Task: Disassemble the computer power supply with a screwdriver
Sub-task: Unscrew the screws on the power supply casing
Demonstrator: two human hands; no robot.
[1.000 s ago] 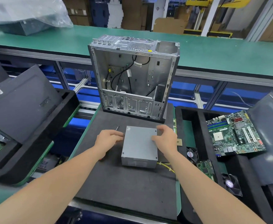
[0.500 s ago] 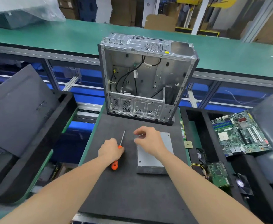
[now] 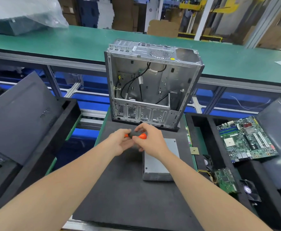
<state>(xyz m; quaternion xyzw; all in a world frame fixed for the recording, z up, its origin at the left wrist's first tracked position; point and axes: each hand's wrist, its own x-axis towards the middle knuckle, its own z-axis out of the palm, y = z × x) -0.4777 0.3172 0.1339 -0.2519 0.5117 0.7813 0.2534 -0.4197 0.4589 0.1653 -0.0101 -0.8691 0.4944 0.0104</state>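
Note:
The grey metal power supply (image 3: 159, 162) lies flat on the black foam mat (image 3: 123, 197), just right of centre. Above the mat, both hands hold an orange and black screwdriver (image 3: 137, 135) lying roughly sideways. My left hand (image 3: 119, 144) grips its left part and hides the shaft. My right hand (image 3: 149, 140) pinches the orange handle end and covers the power supply's far left corner.
An emptied computer case (image 3: 151, 84) stands upright at the mat's far edge. Black foam trays flank the mat: the right one (image 3: 203, 130) holds a motherboard (image 3: 246, 139), a small board (image 3: 224, 179) and fans; the left one (image 3: 36, 155) holds a dark panel (image 3: 20, 114). A green conveyor (image 3: 70, 42) runs behind.
My left hand picked the screwdriver up from the mat and raised it. My right hand left the power supply's top and took the handle end.

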